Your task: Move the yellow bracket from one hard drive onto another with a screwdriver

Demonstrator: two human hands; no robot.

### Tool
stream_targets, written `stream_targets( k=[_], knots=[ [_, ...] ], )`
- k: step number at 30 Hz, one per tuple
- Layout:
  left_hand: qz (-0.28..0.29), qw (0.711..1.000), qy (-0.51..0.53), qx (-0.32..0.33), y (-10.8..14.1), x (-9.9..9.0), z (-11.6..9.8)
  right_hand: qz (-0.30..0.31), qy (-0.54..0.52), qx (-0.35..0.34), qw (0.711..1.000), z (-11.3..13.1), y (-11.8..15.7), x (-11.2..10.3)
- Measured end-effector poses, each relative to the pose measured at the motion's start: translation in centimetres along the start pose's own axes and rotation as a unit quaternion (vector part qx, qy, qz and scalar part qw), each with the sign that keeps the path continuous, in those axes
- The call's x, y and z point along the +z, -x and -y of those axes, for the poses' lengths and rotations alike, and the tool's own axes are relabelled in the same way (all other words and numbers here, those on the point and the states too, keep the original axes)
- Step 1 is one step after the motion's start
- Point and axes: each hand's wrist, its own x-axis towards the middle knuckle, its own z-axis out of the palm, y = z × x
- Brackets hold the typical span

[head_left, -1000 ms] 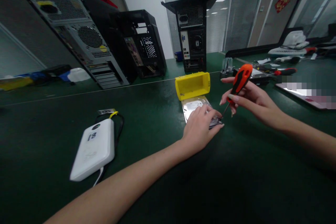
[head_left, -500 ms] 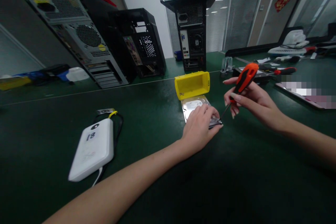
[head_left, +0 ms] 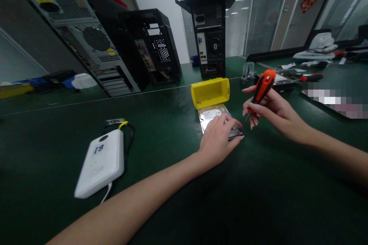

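A silver hard drive lies on the dark green table, its far end against a yellow bin. My left hand rests over the drive's near part, fingers curled round a small dark metal piece at its right corner; the fingers hide much of both. Between the thumb and fingers of my right hand is a red and black screwdriver, tilted with its shaft pointing down and left. The screwdriver's tip is close to the metal piece; contact cannot be made out.
Computer cases and a third case stand at the back. A white power bank with cables lies at left. Behind my right hand are a clear plastic container and a red-handled tool.
The screwdriver has shifted slightly left and stands a little more upright, with my right hand moving along. My left hand has stayed nearly still on the drive.
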Motion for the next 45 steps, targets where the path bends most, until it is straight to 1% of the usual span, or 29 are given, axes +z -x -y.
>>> stream_targets(
  k=[8,24,29,32,36,39,42,45],
  knots=[
    [0.004,1.0,0.009,-0.006,0.0,-0.1,-0.1,-0.004,-0.011,0.0,1.0,0.0,0.0,0.0],
    [0.003,1.0,0.005,-0.003,0.0,0.0,0.0,0.0,0.007,0.005,1.0,0.3,0.1,0.1],
    [0.003,1.0,0.005,-0.004,0.0,0.0,-0.1,-0.001,0.024,-0.01,1.0,0.2,0.1,0.1],
    [0.005,1.0,0.007,-0.004,0.0,-0.1,-0.1,-0.012,0.038,-0.019,0.999,-0.2,0.1,-0.2],
    [0.008,1.0,0.011,-0.008,0.0,-0.1,-0.1,-0.03,0.061,-0.014,0.998,-0.9,-0.1,-0.8],
    [0.005,1.0,0.012,-0.009,0.0,0.0,-0.1,-0.046,0.085,-0.015,0.995,-0.9,0.0,-0.8],
    [0.003,1.0,0.012,-0.006,0.0,0.0,-0.1,-0.071,0.097,-0.035,0.992,-0.4,-0.1,-0.5],
    [0.005,1.0,0.012,-0.005,0.0,0.0,-0.1,-0.079,0.123,-0.075,0.986,0.3,-0.5,-0.5]
  ],
)
